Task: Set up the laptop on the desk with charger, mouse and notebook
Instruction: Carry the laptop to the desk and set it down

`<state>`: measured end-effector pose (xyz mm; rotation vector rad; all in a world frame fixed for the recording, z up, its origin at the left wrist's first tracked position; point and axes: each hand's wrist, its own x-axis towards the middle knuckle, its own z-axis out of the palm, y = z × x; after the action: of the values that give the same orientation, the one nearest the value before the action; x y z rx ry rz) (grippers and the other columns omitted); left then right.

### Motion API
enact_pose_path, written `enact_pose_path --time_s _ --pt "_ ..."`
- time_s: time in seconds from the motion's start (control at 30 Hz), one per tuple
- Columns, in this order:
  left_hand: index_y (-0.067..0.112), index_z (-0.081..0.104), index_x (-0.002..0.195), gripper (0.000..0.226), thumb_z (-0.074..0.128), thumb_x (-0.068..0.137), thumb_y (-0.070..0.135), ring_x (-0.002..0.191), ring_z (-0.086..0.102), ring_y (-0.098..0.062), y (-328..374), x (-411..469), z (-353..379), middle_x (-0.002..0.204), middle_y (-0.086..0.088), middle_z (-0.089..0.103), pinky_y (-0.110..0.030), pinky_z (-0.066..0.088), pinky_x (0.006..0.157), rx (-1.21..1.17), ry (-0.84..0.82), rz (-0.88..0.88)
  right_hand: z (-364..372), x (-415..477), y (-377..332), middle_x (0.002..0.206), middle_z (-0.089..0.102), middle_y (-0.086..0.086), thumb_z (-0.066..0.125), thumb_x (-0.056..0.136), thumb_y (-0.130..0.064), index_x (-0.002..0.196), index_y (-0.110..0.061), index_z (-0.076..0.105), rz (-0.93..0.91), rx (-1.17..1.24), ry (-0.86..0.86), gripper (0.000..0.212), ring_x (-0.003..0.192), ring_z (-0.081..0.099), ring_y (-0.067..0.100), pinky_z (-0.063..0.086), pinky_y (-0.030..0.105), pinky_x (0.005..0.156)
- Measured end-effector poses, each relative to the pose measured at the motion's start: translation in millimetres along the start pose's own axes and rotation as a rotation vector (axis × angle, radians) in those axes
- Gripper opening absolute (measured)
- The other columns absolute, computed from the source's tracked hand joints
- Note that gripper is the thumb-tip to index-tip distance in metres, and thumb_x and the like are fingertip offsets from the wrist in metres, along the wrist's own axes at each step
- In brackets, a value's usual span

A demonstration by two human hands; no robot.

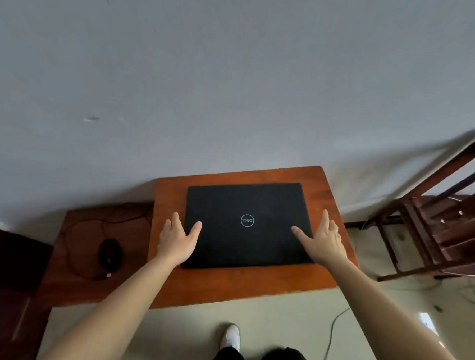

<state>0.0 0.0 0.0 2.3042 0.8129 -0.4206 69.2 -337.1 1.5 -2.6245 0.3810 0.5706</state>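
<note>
So the laptop [246, 224] sat shut and flat in the middle of the small orange desk [225, 289], its far edge close to the wall. The logo was upside down to us, so we'd guess the opening edge was the near one. We had our left hand [176, 240] on its left edge and our right hand [325, 239] on its right edge, fingers straight and spread wide, thumbs lying on the lid, nothing gripped. Looked to us like a squaring-up hold: one hand per side stops it twisting while it gets nudged into place.

The mouse [111, 254] was off on the lower, darker side table [68, 281] to the left, well apart from the laptop. Its cord [91, 224] looped loosely beyond it, probably parked there till needed.

Count: one laptop, one desk, one mouse, one side table, two hands, one wooden chair [443, 218] far right, one white shoe [231, 336] down near us. Charger and notebook: zero in sight.
</note>
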Motion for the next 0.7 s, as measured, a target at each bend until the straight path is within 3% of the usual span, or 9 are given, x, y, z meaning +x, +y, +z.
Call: enact_pose_path --time_s 0.23,0.37,0.47,0.7 --pt "0.018 0.008 0.157 0.100 0.054 0.086 0.070 0.146 0.024 -0.037 11 36 39 0.161 -0.015 0.020 -0.054 0.030 0.113 -0.109 -0.019 -0.248 21 60 3 0.161 0.035 0.015 0.050 0.083 -0.083 0.163 -0.023 0.002 0.082 0.084 -0.128 0.111 0.143 0.043 0.038 0.045 0.054 0.108" --pt "0.020 0.015 0.156 0.108 0.062 0.076 0.075 0.145 0.023 -0.038 21 50 52 0.159 -0.014 0.021 -0.057 0.031 0.112 -0.150 0.035 -0.388 29 80 -1 0.151 0.042 0.016 0.050 0.080 -0.086 0.160 -0.018 0.018 0.119 0.096 -0.183 0.109 0.135 0.048 0.038 0.048 0.051 0.102" --pt "0.020 0.021 0.154 0.110 0.069 0.071 0.073 0.143 0.024 -0.037 28 66 60 0.158 -0.012 0.023 -0.059 0.032 0.110 -0.157 0.082 -0.481 33 87 2 0.143 0.047 0.017 0.054 0.082 -0.081 0.155 -0.016 0.028 0.106 0.098 -0.161 0.101 0.131 0.050 0.036 0.047 0.049 0.101" --pt "0.025 0.035 0.146 0.105 0.083 0.062 0.063 0.140 0.030 -0.037 25 77 66 0.152 -0.009 0.032 -0.060 0.036 0.108 -0.220 0.145 -0.537 42 83 2 0.141 0.047 0.015 0.058 0.086 -0.074 0.154 -0.022 0.030 0.150 0.183 -0.120 0.090 0.132 0.046 0.035 0.047 0.048 0.101"
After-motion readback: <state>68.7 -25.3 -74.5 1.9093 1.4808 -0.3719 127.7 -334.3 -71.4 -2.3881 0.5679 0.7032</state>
